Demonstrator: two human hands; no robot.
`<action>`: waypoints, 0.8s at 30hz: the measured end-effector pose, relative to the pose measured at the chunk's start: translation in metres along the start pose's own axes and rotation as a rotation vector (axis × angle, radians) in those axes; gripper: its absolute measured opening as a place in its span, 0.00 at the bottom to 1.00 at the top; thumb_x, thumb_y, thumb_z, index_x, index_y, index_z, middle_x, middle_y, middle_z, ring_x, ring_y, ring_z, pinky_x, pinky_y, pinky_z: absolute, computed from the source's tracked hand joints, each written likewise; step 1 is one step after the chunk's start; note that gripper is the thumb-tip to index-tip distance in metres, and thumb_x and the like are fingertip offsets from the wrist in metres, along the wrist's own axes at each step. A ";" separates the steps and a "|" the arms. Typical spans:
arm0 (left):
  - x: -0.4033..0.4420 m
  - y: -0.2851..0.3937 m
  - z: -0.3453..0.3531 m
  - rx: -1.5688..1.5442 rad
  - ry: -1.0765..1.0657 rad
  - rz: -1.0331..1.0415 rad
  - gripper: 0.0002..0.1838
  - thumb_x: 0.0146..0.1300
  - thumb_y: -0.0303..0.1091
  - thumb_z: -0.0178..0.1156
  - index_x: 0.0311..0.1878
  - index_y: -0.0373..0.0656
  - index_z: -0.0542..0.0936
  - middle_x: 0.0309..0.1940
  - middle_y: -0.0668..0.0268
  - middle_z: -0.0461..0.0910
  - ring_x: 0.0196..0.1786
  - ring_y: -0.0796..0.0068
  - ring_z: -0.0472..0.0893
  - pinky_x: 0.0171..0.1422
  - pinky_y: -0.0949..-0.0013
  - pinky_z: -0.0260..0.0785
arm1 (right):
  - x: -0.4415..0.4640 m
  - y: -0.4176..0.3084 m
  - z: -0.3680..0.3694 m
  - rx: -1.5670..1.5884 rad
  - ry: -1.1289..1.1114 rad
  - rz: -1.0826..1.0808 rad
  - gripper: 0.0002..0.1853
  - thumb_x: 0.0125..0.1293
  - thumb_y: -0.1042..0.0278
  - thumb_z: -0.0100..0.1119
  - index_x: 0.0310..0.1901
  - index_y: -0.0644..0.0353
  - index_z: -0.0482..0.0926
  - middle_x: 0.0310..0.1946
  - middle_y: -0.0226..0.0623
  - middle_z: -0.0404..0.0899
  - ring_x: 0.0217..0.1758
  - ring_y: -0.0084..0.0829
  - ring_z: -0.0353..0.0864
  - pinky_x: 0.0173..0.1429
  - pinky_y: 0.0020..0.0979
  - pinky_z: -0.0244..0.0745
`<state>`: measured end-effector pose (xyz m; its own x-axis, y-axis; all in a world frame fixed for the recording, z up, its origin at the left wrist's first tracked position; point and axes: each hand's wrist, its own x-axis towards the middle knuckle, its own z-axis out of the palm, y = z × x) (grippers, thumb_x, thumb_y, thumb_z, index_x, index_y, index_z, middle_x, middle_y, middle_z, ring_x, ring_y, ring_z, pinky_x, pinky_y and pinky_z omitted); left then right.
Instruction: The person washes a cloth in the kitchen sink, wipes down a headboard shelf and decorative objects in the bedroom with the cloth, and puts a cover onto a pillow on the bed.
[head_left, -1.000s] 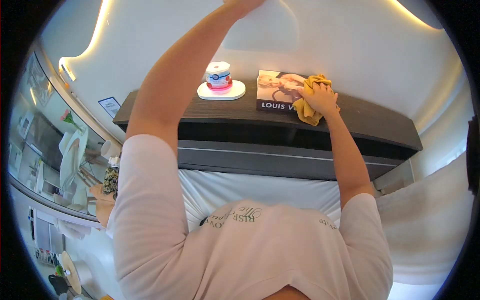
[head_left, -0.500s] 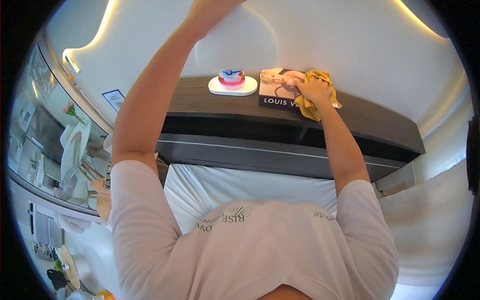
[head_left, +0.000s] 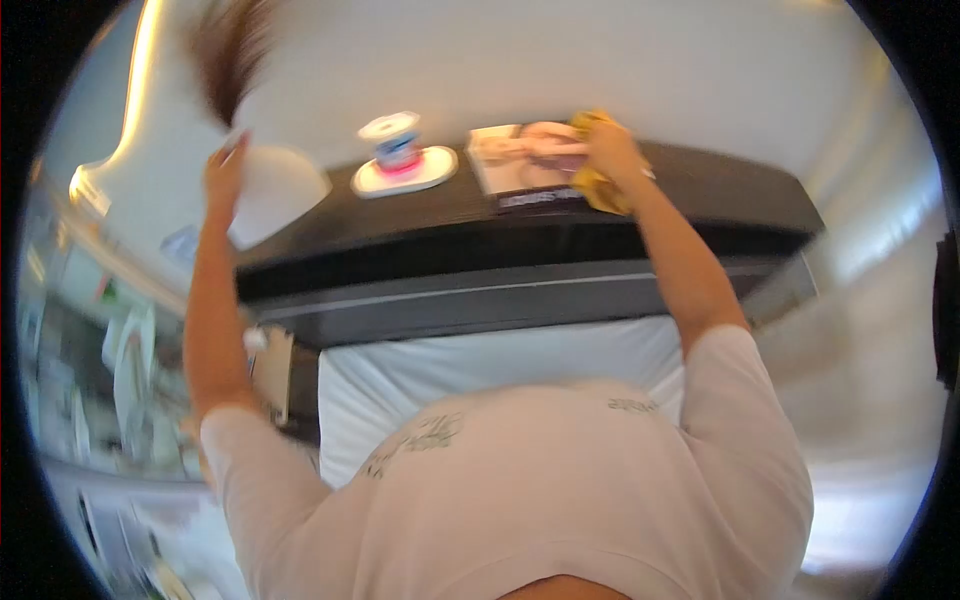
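My left hand (head_left: 224, 180) is raised at the upper left, closed around the handle of a feather duster (head_left: 230, 60) with brown, motion-blurred bristles that point up against the wall. My right hand (head_left: 612, 150) grips a mustard-yellow cloth (head_left: 602, 190) over the right side of a book (head_left: 520, 165) with a photo cover. The book lies on a dark wood shelf (head_left: 700, 190). Left of the book a lidded jar (head_left: 397, 145) with a pink glow at its base stands on a white oval tray (head_left: 430, 170).
Below the shelf is a white sheeted surface (head_left: 370, 400). A beige box-like object (head_left: 272, 370) is beside it at the left. A mirror (head_left: 110, 350) covers the far left, and a pale curtain (head_left: 860, 430) hangs at the right.
My left hand has come down and to the left, bringing the duster into view. My right hand stays with the cloth at the book's right side. The camera view has shifted and blurred.
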<state>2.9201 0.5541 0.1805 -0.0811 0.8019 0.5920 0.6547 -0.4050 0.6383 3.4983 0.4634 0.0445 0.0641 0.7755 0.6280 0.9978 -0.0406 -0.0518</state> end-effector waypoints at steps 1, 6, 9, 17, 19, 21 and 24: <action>0.011 -0.014 0.000 0.176 -0.057 -0.032 0.30 0.59 0.58 0.57 0.42 0.33 0.81 0.35 0.54 0.80 0.40 0.65 0.77 0.48 0.64 0.68 | -0.004 -0.018 -0.026 0.084 -0.057 0.216 0.09 0.59 0.68 0.51 0.35 0.62 0.79 0.35 0.49 0.80 0.40 0.45 0.80 0.43 0.44 0.73; 0.018 -0.058 0.034 0.077 0.024 -0.165 0.36 0.57 0.63 0.56 0.57 0.40 0.75 0.57 0.49 0.70 0.61 0.55 0.68 0.65 0.61 0.59 | -0.017 -0.017 -0.048 0.567 0.405 0.627 0.14 0.61 0.62 0.52 0.44 0.61 0.73 0.34 0.47 0.80 0.39 0.43 0.80 0.40 0.42 0.74; 0.021 -0.074 0.038 0.032 0.000 -0.189 0.38 0.56 0.65 0.55 0.58 0.42 0.75 0.58 0.49 0.68 0.62 0.54 0.67 0.65 0.59 0.59 | -0.011 0.018 -0.050 1.203 0.483 0.898 0.13 0.59 0.61 0.52 0.40 0.62 0.74 0.32 0.40 0.78 0.34 0.37 0.79 0.39 0.40 0.74; 0.016 -0.091 0.048 0.149 0.050 -0.245 0.43 0.50 0.72 0.55 0.61 0.48 0.73 0.65 0.48 0.60 0.63 0.50 0.66 0.66 0.53 0.57 | 0.020 0.011 -0.145 1.830 0.284 0.736 0.12 0.63 0.65 0.46 0.41 0.63 0.73 0.34 0.40 0.77 0.35 0.36 0.78 0.41 0.38 0.77; -0.012 -0.040 0.041 0.425 0.231 -0.307 0.47 0.48 0.74 0.55 0.64 0.48 0.68 0.65 0.50 0.60 0.65 0.49 0.63 0.67 0.50 0.54 | 0.031 0.002 -0.136 1.791 0.226 0.687 0.12 0.63 0.65 0.46 0.40 0.63 0.73 0.34 0.40 0.77 0.35 0.36 0.78 0.42 0.38 0.77; -0.045 -0.008 0.056 0.581 0.489 -0.295 0.50 0.48 0.74 0.55 0.66 0.46 0.63 0.64 0.51 0.60 0.66 0.48 0.60 0.67 0.46 0.52 | 0.042 0.008 -0.107 1.680 0.211 0.613 0.12 0.63 0.64 0.46 0.40 0.64 0.74 0.34 0.39 0.77 0.35 0.36 0.79 0.43 0.39 0.76; -0.110 0.029 0.103 0.072 0.467 0.174 0.43 0.54 0.60 0.61 0.61 0.34 0.63 0.57 0.47 0.65 0.59 0.52 0.66 0.61 0.50 0.58 | 0.039 0.011 -0.064 1.119 0.310 0.536 0.21 0.59 0.62 0.53 0.52 0.64 0.74 0.37 0.41 0.79 0.38 0.39 0.79 0.46 0.38 0.75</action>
<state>3.0254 0.4996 0.0831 -0.2832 0.4359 0.8543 0.7373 -0.4706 0.4846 3.5131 0.4529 0.1187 0.6045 0.6419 0.4718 0.2995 0.3657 -0.8812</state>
